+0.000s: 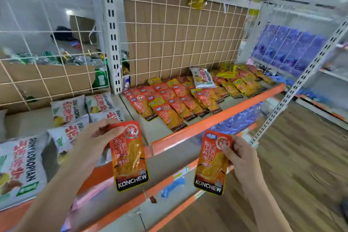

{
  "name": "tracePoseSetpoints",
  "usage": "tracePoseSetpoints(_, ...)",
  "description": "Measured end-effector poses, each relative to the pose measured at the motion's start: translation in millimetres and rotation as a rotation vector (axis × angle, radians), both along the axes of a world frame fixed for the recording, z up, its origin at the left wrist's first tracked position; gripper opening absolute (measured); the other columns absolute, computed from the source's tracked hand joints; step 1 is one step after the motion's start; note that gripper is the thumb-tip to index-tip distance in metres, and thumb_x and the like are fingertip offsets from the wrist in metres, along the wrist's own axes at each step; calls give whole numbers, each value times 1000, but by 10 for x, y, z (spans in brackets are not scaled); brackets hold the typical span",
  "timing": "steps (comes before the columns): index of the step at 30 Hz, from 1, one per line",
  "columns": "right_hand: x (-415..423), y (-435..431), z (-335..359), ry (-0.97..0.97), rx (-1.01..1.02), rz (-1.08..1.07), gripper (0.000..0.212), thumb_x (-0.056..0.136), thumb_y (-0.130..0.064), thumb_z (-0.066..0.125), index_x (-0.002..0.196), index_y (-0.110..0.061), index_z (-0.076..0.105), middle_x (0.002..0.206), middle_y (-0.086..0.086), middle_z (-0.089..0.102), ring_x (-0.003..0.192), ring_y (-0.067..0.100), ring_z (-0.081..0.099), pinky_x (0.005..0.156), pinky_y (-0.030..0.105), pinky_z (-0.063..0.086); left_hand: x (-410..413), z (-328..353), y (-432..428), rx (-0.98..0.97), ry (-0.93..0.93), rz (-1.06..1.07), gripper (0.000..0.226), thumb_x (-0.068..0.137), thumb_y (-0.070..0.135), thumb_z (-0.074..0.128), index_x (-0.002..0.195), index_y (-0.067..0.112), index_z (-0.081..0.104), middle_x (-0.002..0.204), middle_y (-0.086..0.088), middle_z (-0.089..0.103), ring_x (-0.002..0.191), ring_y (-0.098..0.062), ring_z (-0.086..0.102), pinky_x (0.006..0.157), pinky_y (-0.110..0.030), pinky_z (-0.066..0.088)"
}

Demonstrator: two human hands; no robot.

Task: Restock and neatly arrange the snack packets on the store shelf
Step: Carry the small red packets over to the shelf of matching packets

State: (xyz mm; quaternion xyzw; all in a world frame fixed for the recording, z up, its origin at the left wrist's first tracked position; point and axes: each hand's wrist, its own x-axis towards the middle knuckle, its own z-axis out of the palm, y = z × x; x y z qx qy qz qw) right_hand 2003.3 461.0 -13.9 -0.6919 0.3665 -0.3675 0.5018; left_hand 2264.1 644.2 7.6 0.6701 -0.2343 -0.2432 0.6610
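Item 1, left packet (pixel 130 158): upright, long axis near vertical, black KONCHEW band lowest, printed face toward me. My left hand (pixel 94 141) pinches its upper left edge, so the packet hangs right of and below the hand.

Item 2, right packet (pixel 211 164): same way up, foot leaning slightly left. My right hand (pixel 243 156) pinches its top right corner, with the packet left of the hand.

Item 3, shelf (pixel 216 117): I count overlapping rows of red packets (pixel 169 103) lying flat, black bands toward the orange lip. Yellow packets (pixel 243 85) lie to their right, and one white bag (pixel 202 78) rests on top at the back.

Item 4, cardboard box (pixel 47 75) behind the wire grid, left: cans (pixel 81 60) inside
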Motion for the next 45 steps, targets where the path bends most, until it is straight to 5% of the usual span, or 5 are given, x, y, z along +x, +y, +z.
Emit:
tracePoseSetpoints(5,155,-597,132,-37,24,-20,13,90,-2,54,93,-13,60,70,-7,69,62,3,60,52,15,46,160,86,-456,-26,-33,-16,15,79,21,64,90,14,69,78,-5,72,70,-21,68,64,-30,49)
tracePoseSetpoints(12,429,-1251,151,1,16,-10,11,90,-7,55,91,-17,60,83,10,68,80,27,61,72,49,50,428,133,-908,-14,-29,-8,23,71,30,65,90,18,72,87,-9,72,83,-28,67,83,-42,50)
tracePoseSetpoints(22,827,-2076,81,-3,34,195,16,90,-4,53,86,-18,58,67,-9,69,64,4,61,53,14,48,370,116,-1235,15,23,293,6,83,9,62,86,12,67,82,-9,68,77,-24,63,68,-32,47)
tracePoseSetpoints(27,1029,-2509,107,28,35,382,26,77,-49,68,90,-27,64,86,5,70,86,23,65,71,38,55,221,55,-1407,55,-46,468,14,85,3,59,79,14,65,71,-7,69,64,-18,63,59,-26,50)
tracePoseSetpoints(45,1795,-2505,-136,203,-91,797,28,92,-15,55,118,-25,53,108,-3,63,100,11,60,81,20,50,59,-175,-1694,444,-223,614,28,89,-3,55,76,19,66,78,-3,70,67,-15,65,66,-29,54)
